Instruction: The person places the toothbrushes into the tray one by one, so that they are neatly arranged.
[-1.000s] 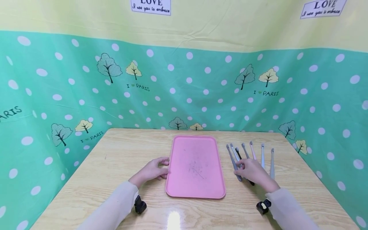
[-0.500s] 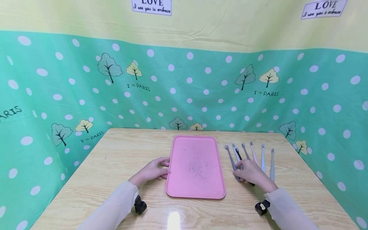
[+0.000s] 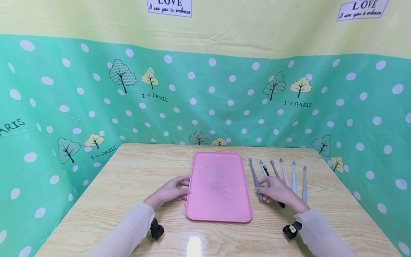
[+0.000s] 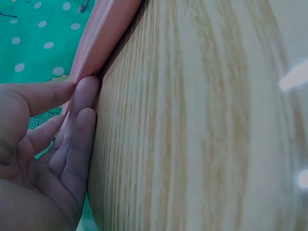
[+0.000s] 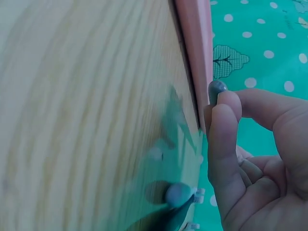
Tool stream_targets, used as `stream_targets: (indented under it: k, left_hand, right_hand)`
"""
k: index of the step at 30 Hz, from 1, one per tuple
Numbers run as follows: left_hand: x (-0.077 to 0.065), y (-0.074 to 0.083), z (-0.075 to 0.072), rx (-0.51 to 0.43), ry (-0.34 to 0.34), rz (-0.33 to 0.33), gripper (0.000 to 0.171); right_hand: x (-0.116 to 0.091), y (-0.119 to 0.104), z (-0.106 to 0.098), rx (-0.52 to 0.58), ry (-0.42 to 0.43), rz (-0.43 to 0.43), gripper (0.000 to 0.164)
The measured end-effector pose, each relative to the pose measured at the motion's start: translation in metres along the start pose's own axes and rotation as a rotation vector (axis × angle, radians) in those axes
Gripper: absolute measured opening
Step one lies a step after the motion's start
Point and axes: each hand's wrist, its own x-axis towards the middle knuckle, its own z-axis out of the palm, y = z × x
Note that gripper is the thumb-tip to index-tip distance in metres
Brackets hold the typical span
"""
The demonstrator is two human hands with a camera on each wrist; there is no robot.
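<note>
A pink tray lies on the table in the head view. My left hand holds its left rim, thumb above and fingers tucked at the edge in the left wrist view. To the tray's right, my right hand pinches a grey toothbrush by the lower handle between thumb and fingers, its head pointing away. In the right wrist view the rounded handle end pokes out past the fingertips. Beneath this hand lies a black toothbrush, its middle hidden by the fingers.
More toothbrushes lie fanned out right of the tray: a light blue one, a grey one, a pink one, another light blue one and a grey-blue one. A patterned green cloth surrounds the wooden table.
My right hand has shifted left with the grey toothbrush, drawing it away from the other brushes and closer to the tray. My left hand stays at the tray's rim.
</note>
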Motion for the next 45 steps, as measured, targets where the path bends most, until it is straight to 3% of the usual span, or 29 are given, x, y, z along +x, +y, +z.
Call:
stream_targets:
  k: [16, 35, 45]
  left_hand:
    - [0.004, -0.003, 0.002, -0.007, 0.029, -0.024, 0.064]
    - [0.006, -0.009, -0.001, -0.039, -0.001, -0.021, 0.065]
    - [0.004, -0.008, -0.001, -0.034, 0.017, -0.016, 0.065]
  right_hand:
    - [0.017, -0.028, 0.028, 0.306, -0.17, 0.002, 0.046]
    - [0.03, -0.067, 0.084, 0.486, -0.289, 0.0, 0.046]
    - [0.031, -0.093, 0.111, 0.508, -0.31, -0.001, 0.05]
